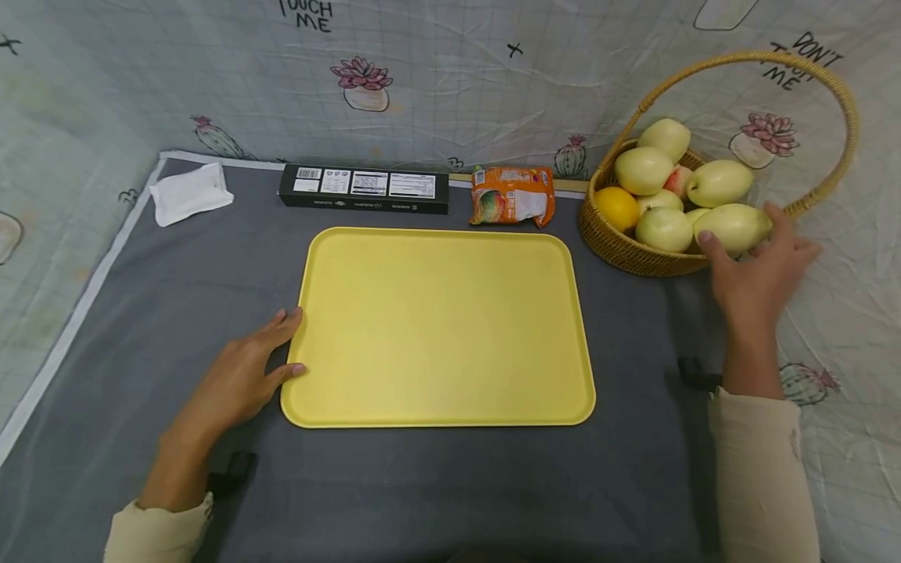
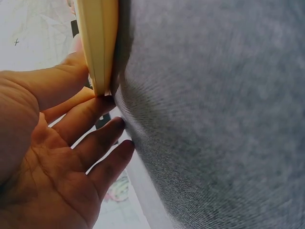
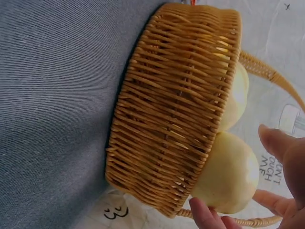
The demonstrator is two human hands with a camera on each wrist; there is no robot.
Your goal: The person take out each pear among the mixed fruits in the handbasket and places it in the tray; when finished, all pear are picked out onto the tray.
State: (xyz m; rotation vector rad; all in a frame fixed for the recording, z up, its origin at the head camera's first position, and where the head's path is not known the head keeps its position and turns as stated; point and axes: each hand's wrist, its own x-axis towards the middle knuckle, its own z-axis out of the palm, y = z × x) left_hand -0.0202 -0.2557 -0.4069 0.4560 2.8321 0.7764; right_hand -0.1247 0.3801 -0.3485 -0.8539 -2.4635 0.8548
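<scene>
A yellow tray (image 1: 439,328) lies flat on the grey cloth. At its left edge, my left hand (image 1: 235,375) rests with the thumb on the rim and the forefinger farther along the same edge; the left wrist view shows the other fingertips down by the cloth. My right hand (image 1: 760,274) is spread around a pale yellow-green oval fruit (image 1: 735,227) at the front right of a wicker basket (image 1: 629,254). In the right wrist view, fingertips meet the underside of this fruit (image 3: 228,174), while the thumb stands apart from it.
More pale fruits (image 1: 644,170), an orange fruit (image 1: 615,209) and a reddish one (image 1: 678,181) fill the basket under its tall handle (image 1: 841,102). Along the back edge lie a black box (image 1: 362,189), an orange packet (image 1: 512,195) and a white pouch (image 1: 190,193).
</scene>
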